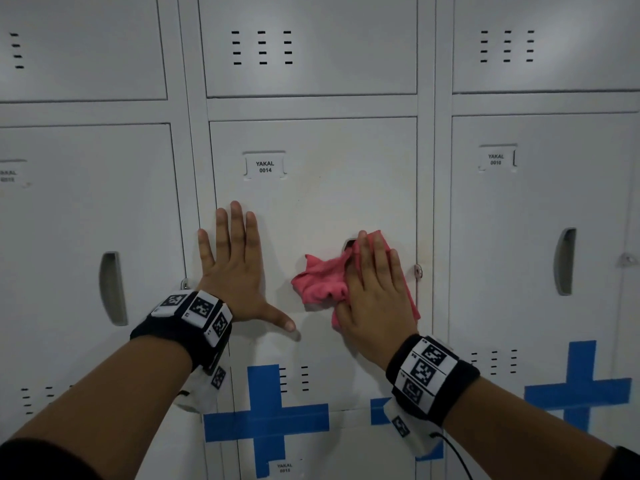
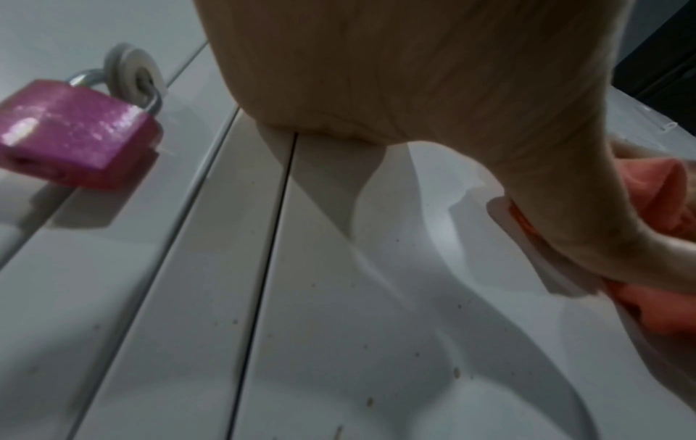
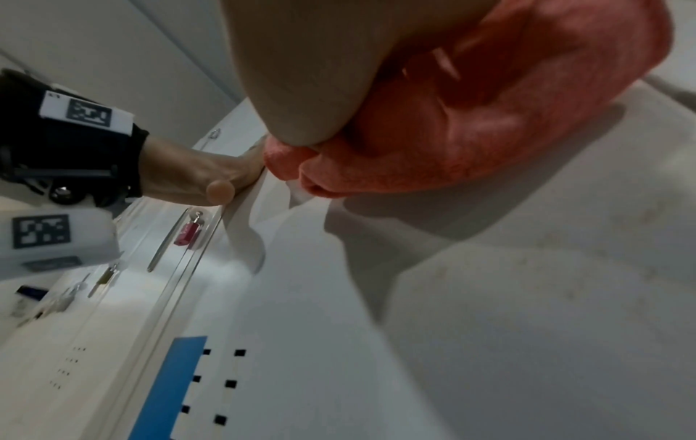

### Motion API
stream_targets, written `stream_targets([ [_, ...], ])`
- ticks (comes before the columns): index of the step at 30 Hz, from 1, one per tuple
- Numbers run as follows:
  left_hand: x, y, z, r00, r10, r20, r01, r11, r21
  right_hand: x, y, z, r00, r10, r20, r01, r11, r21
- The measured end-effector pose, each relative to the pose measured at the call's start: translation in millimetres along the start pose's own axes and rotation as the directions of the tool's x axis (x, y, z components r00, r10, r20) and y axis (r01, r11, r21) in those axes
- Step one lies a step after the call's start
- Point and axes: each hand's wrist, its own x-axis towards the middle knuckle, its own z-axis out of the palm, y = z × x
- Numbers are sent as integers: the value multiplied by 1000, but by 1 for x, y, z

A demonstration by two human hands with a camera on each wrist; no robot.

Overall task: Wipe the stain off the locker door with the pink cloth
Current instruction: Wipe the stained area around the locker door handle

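Head view: right hand (image 1: 375, 292) presses pink cloth (image 1: 320, 284) flat on locker door (image 1: 311, 202), right side; left hand (image 1: 235, 271) flat, empty, alongside.

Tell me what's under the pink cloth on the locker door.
The pink cloth lies flat against locker door, pressed by the right hand. The top of the door's recessed handle peeks out above it. Any stain underneath is covered.

Stain not discernible; door handle (image 1: 349, 243) mostly hidden behind pink cloth (image 1: 320, 282).
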Motion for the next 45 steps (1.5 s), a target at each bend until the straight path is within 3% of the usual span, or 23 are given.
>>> stream_targets([
  [13,-1,2,-4,999,-1,36,2,1000,-12,-28,21,4,985,-174,16,173,984,44],
  [18,-1,4,-6,999,-8,51,9,1000,-17,-28,29,5,965,-261,-38,261,965,7],
  [21,-2,4,-6,998,-14,55,15,1000,-19,-21,34,1,943,-299,-149,299,954,-19],
  [23,-2,3,-6,999,-12,52,13,1000,-19,-15,36,-5,944,-195,-265,214,976,46],
  [26,-2,3,-5,999,-16,46,16,1000,-14,0,36,-17,920,107,-378,-27,977,209],
  [29,-2,4,-5,999,-6,37,6,1000,-18,20,26,-29,876,334,-349,-196,906,375],
  [35,-2,2,-2,1000,-4,20,4,1000,-25,31,12,-9,980,111,-163,-35,911,411],
  [39,0,1,0,1000,-1,5,1,1000,-18,20,13,11,991,11,-132,56,869,491],
  [45,1,1,0,1000,3,8,-3,1000,-11,-4,24,27,986,-95,-139,147,892,427],
])
